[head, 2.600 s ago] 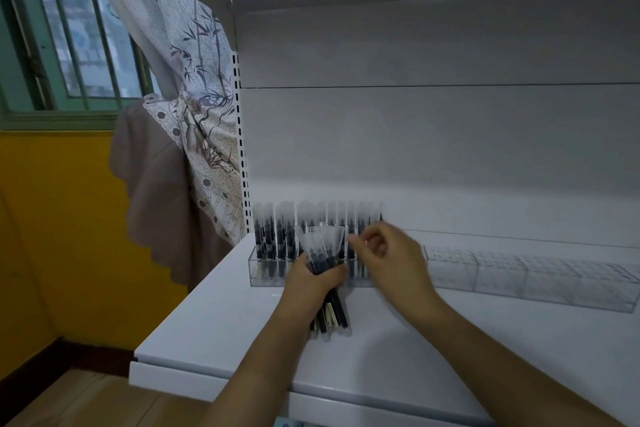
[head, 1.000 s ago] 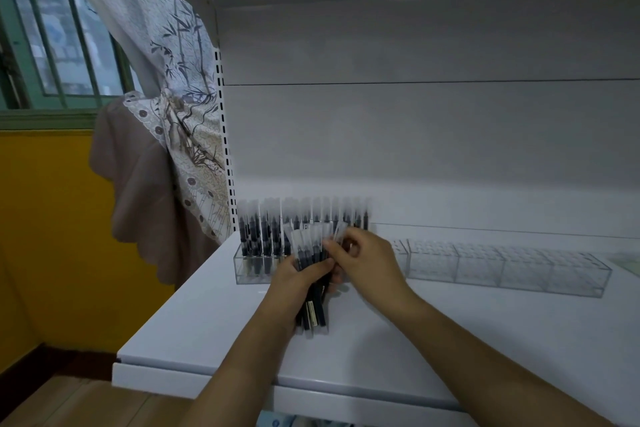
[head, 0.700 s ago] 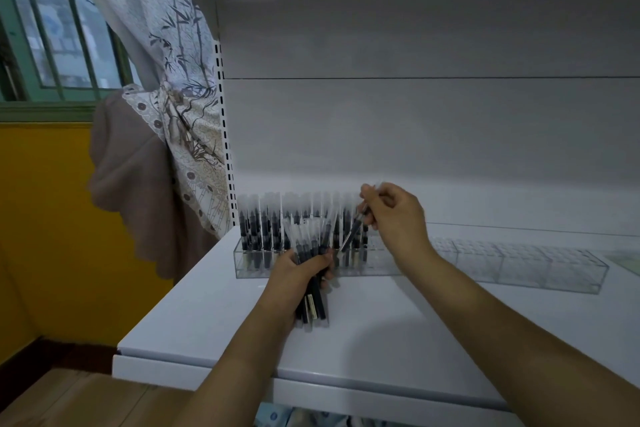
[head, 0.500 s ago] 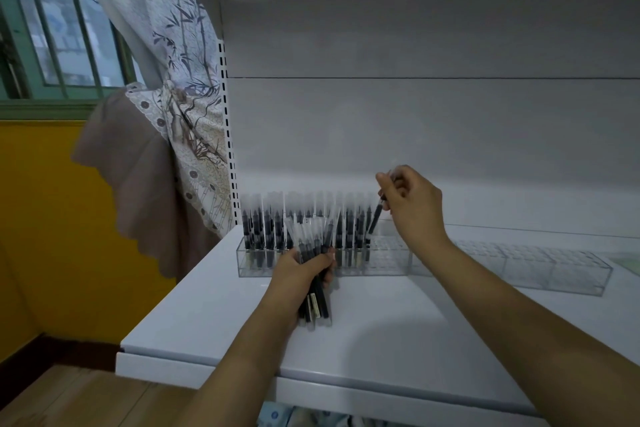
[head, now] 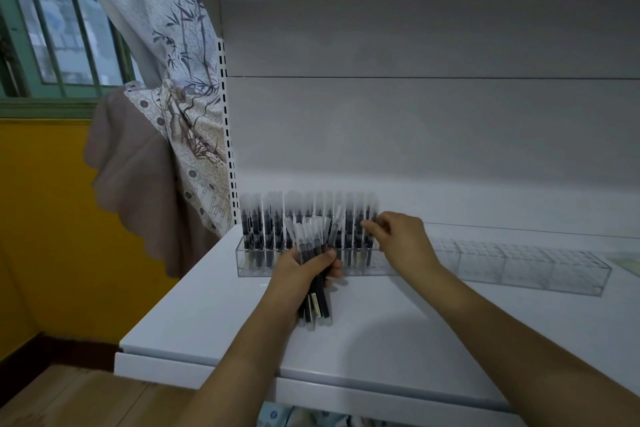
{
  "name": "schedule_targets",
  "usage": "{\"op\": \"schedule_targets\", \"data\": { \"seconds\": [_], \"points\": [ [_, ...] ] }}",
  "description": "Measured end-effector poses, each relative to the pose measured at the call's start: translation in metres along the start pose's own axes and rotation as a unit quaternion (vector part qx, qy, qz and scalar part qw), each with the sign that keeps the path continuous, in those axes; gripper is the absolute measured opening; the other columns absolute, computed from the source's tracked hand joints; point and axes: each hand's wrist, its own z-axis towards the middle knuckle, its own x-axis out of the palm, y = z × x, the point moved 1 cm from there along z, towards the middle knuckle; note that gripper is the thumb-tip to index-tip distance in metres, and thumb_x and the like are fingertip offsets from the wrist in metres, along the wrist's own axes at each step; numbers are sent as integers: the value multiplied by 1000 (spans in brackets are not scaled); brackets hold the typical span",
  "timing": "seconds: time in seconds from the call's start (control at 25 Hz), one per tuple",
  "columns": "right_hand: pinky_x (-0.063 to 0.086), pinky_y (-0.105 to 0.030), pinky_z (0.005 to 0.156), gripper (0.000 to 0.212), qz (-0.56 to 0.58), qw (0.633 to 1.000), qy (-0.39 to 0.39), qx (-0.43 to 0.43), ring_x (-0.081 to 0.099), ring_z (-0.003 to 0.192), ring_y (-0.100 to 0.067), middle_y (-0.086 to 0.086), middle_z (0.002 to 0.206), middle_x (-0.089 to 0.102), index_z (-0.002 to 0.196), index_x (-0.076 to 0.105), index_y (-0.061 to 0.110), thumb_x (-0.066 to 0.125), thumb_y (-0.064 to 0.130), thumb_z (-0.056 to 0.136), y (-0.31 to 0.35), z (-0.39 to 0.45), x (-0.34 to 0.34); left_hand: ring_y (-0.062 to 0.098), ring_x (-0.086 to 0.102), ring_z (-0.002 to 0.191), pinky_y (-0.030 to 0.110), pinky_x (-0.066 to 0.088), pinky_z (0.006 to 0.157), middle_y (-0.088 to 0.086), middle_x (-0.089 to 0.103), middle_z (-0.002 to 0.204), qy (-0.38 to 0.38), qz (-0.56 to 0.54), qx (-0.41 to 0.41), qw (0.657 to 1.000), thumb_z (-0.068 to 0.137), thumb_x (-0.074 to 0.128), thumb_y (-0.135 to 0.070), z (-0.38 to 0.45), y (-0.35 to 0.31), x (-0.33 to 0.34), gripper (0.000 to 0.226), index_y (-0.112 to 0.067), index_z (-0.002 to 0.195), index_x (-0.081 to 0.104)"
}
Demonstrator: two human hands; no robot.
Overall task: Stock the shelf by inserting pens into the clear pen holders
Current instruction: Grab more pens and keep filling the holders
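Clear acrylic pen holders [head: 485,262] run in a long row along the back of the white shelf [head: 398,333], and only their left end is stocked, with black pens in clear sleeves [head: 277,225] standing upright in tight ranks. Your left hand [head: 301,270] grips a bundle of sleeved pens [head: 313,274] in a closed fist just in front of the filled section, the sleeve tops fanning upward above your fingers and the dark barrels pointing down toward the shelf surface. Your right hand [head: 401,239] reaches in beside it, thumb and fingers curled in a pinch at the rightmost standing pen [head: 370,218] at the edge of the filled block; whether the fingertips truly hold that pen or only touch its sleeve is hard to tell through the blur. To the right, the remaining compartments of the holders show only their gridded tops. At the left, a bamboo-print curtain [head: 180,87] hangs over the shelf's perforated upright [head: 225,121], beside a green-framed window [head: 52,28] and a yellow wall [head: 45,218].
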Motion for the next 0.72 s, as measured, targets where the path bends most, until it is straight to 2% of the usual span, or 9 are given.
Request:
{"op": "schedule_targets", "data": {
  "seconds": [0.08, 0.12, 0.24, 0.32, 0.4, 0.48, 0.52, 0.6, 0.72],
  "points": [
    [38, -25, 63, 37, 37, 994, -98, 19, 56, 72, -11, 4, 78, 59, 87, 58, 15, 52, 50, 97, 6, -18, -4, 18, 72, 71, 23, 54, 57, 15, 74, 84, 2, 0, 2, 1000, 87, 70, -7, -2, -1, 0, 16, 3, 100, 69],
    [39, -24, 63, 36, 68, 991, -112, 15, 55, 74, -9, 5, 80, 58, 89, 58, 16, 52, 51, 96, 14, -27, -4, 18, 72, 71, 23, 54, 57, 15, 75, 85, 2, 3, 4, 1000, 87, 70, -6, -3, -2, 1, 16, 3, 100, 69],
    [37, -12, 58, 33, 124, 992, -1, -11, 55, 65, 4, 11, 72, 60, 79, 63, 19, 59, 49, 93, 42, -40, 5, 18, 73, 70, 22, 54, 56, 14, 75, 83, 17, 18, 16, 1000, 88, 68, -5, -4, -3, 4, 16, 4, 101, 69],
    [34, -10, 53, 32, 146, 989, 11, -10, 51, 55, 4, 11, 62, 56, 70, 61, 19, 62, 40, 94, 53, -36, 3, 19, 73, 71, 23, 54, 56, 16, 75, 84, 30, 23, 17, 999, 88, 68, -6, -5, -3, 4, 17, 5, 101, 69],
    [36, -7, 53, 26, 216, 974, -65, 14, 52, 55, 2, 9, 67, 60, 79, 65, 17, 58, 34, 97, 57, -23, -18, 20, 71, 69, 24, 53, 57, 15, 74, 82, 28, 17, 3, 999, 88, 68, -6, -5, -3, 3, 15, 4, 100, 69],
    [41, -6, 52, 24, 290, 940, -181, 17, 55, 55, -3, -1, 72, 62, 87, 65, 9, 54, 27, 100, 50, -7, -44, 18, 62, 60, 26, 50, 56, 10, 68, 72, 16, 3, -12, 1000, 88, 68, -5, -3, 0, 1, 10, 0, 97, 69],
    [45, -9, 53, 25, 303, 926, -223, 9, 56, 55, -4, -4, 71, 63, 87, 63, 6, 53, 25, 101, 43, 1, -55, 17, 57, 56, 27, 48, 55, 9, 64, 68, 7, 4, -18, 1000, 89, 67, -4, -1, 1, 0, 8, -1, 97, 67],
    [53, -21, 56, 26, 286, 929, -235, 0, 60, 55, -7, -8, 69, 63, 86, 60, 3, 52, 22, 102, 26, 14, -62, 17, 52, 53, 28, 44, 53, 8, 58, 64, -4, 22, -21, 1000, 90, 63, -3, 3, 4, -3, 5, -3, 92, 58],
    [60, -35, 68, 26, 217, 966, -143, 8, 66, 59, -14, -8, 70, 65, 85, 58, 1, 53, 21, 101, 4, 19, -43, 17, 51, 51, 28, 44, 51, 10, 57, 64, -9, 35, -17, 999, 90, 61, -3, 5, 5, -3, 9, -5, 86, 53]
  ]
}}
